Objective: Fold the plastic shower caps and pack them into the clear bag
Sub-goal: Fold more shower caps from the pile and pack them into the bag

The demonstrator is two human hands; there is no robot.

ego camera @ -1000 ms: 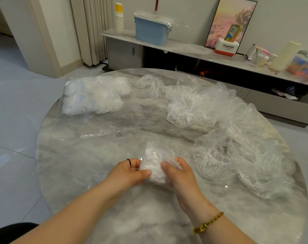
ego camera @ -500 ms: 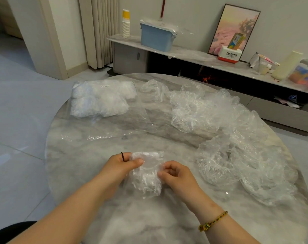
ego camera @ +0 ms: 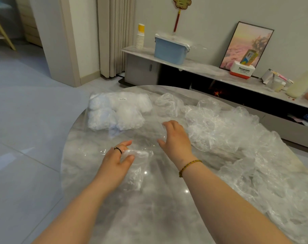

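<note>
Clear bag: the clear bag (ego camera: 118, 111) lies at the far left of the surface (ego camera: 149, 217), just where it lay half a second ago. White folded caps are bunched in its closed end, and its flat open film runs toward me and to the right.
Left hand: my left hand (ego camera: 116, 161) now holds the packet alone. The thumb pinches it from the near side, and the forefinger with the black ring (ego camera: 118, 150) stretches out ahead. My other fingers are hidden under the plastic.
Folded cap: the folded shower cap (ego camera: 140, 166) is a small crumpled packet just right of my left hand, in front of me and short of the bag's mouth. I cannot tell whether it rests on the surface or hangs just over it. Half a second ago both hands had it between them.
Right hand: my right hand (ego camera: 175, 138) has let go of the packet and gone forward to the bag's open film. Its fingers (ego camera: 167, 125) bend downward at the film, with the thumb spread back toward me. I cannot tell whether they grip the film or only touch it. A woven bracelet (ego camera: 190, 166) sits on the wrist.
Loose caps: the loose shower caps (ego camera: 220, 124) lie unfolded in a heap along the right side, from the far edge round to the near right, unmoved.
Shelf: the blue box (ego camera: 170, 50) on the low shelf beyond shows lower in my view than before.
</note>
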